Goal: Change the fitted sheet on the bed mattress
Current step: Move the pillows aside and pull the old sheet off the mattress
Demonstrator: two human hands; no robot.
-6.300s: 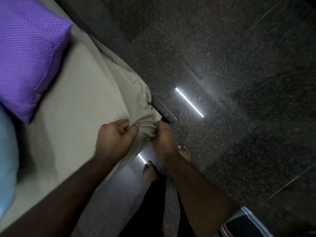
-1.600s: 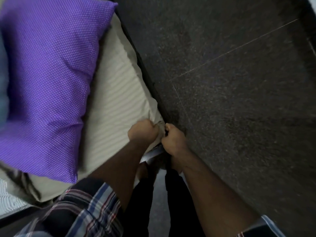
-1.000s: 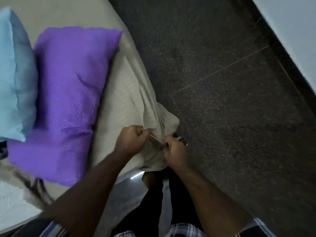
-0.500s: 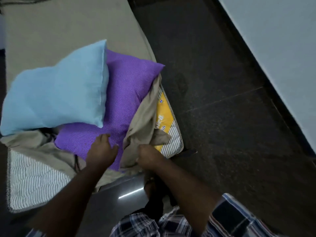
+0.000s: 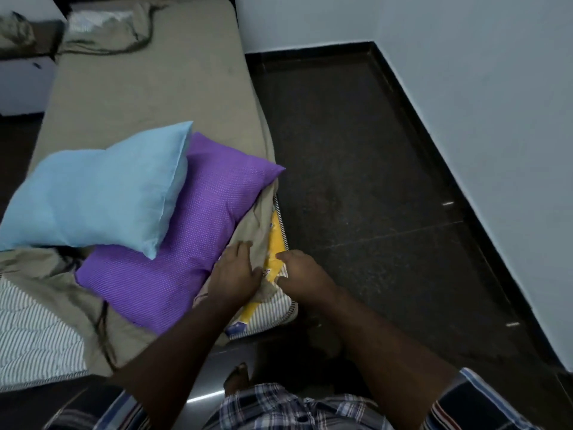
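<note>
Right hand [image 5: 299, 271] grip on sheet [image 5: 257, 218] unclear; fingertips hidden.

Both hands [image 5: 235, 274] press beige sheet [image 5: 148, 88] off striped mattress [image 5: 273, 311].

Both forearms reach forward and down from the lower frame edge, bare to short checked sleeves, converging towards each other. Left hand [image 5: 234, 276]: back up, fingers extended and lightly spread, lying flat, thumb angled towards the right hand; no grip formed. Right hand [image 5: 302, 274]: back up, index finger pointing forward-left, remaining fingers bent under; whether they pinch anything cannot be told. Hands just beside each other, not touching. One bare foot [image 5: 236, 378] visible below, between the arms.
</note>
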